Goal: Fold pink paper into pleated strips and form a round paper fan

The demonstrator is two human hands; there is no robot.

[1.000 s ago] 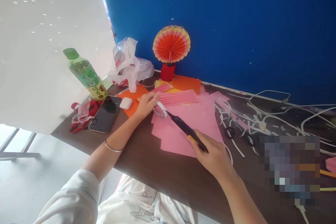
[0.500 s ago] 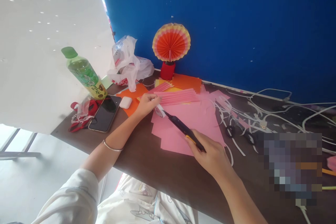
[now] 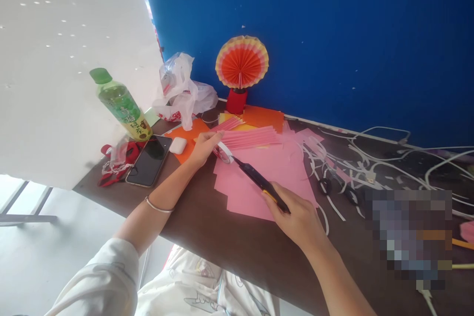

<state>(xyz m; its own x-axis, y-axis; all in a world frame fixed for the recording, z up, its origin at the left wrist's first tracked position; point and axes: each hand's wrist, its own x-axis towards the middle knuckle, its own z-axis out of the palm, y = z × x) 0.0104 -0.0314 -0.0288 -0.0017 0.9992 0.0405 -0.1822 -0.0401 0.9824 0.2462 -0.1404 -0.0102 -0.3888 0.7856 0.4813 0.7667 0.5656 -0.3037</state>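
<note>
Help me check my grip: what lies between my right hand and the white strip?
The black tool spans that stretch, over pink paper, as the head view shows.

Lettering in three places, none of it surely legible

East Asian characters are printed in slanting rows on the green-and-yellow label (image 3: 128,111) of the drink bottle (image 3: 111,90); they are too small and blurred to be read with certainty. Red print is borne by the lower part of the white plastic bag (image 3: 179,86), where it is broken up by folds and cannot be made out. Handwriting-like letters are carried by the patterned white clothing (image 3: 177,284) over the lap, the word being too unclear to be spelled.
</note>
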